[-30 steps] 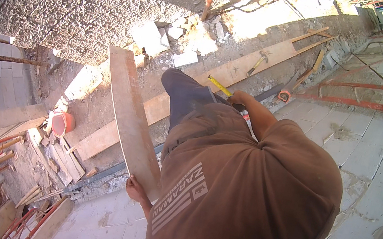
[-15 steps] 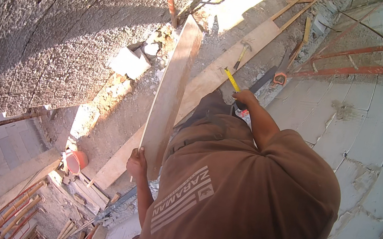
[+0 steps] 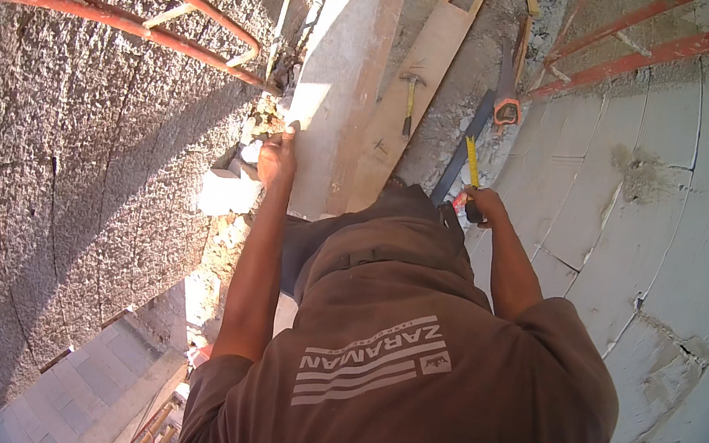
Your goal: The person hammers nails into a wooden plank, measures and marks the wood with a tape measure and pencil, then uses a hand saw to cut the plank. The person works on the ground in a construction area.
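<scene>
My left hand (image 3: 277, 158) grips the left edge of a wide wooden board (image 3: 345, 81), its thumb up on the edge. The board stretches away from my legs, partly in sunlight. Closed around a tape measure (image 3: 473, 211), my right hand (image 3: 489, 205) is low on the right, and a short length of yellow blade (image 3: 472, 161) sticks out. Beneath and to the right of the held board lies a longer plank (image 3: 433, 60) with a hammer (image 3: 410, 100) and a dark pencil-like cross mark on it.
A handsaw (image 3: 507, 107) with an orange handle and a dark flat bar (image 3: 465, 146) lie right of the plank. Red metal frames (image 3: 144, 26) stand at left and far right. A pale block wall (image 3: 616, 207) borders the right, a rough wall (image 3: 101, 181) the left.
My view has turned. The wide board has shifted away from me, and my left hand has moved forward with it. My right hand with the tape measure sits farther right, away from the plank.
</scene>
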`<state>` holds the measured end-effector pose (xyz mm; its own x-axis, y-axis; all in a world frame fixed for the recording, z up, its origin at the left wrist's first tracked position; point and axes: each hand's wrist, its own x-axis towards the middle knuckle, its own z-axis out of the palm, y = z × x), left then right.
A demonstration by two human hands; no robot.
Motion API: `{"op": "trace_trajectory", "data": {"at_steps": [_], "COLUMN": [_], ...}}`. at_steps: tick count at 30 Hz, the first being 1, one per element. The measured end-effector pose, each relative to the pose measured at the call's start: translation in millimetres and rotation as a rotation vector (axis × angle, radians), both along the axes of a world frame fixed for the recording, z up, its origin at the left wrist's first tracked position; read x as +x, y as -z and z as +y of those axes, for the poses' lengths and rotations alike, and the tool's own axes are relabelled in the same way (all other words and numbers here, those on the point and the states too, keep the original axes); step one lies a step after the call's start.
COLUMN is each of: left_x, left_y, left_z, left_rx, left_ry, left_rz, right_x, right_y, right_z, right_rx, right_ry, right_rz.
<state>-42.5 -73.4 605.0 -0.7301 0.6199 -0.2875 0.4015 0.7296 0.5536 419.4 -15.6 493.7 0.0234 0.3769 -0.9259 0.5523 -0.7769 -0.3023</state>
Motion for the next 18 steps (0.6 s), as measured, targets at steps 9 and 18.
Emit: {"op": "trace_trajectory", "data": {"at_steps": [9,18], "left_x": [129,210], "left_y": [93,181], "left_z": [188,342], "left_rx": [0.337,0.089], "left_ry": [-0.394,-0.666], "left_rz": [-0.937,-1.09], "right_x": [8,-50], "right_y": [-11,-80], "right_z": [-38,-14], "right_rx": [0.054,0.151], "right_ry": [0.447,0.747], "right_rz": [-0.096,-0.293]}}
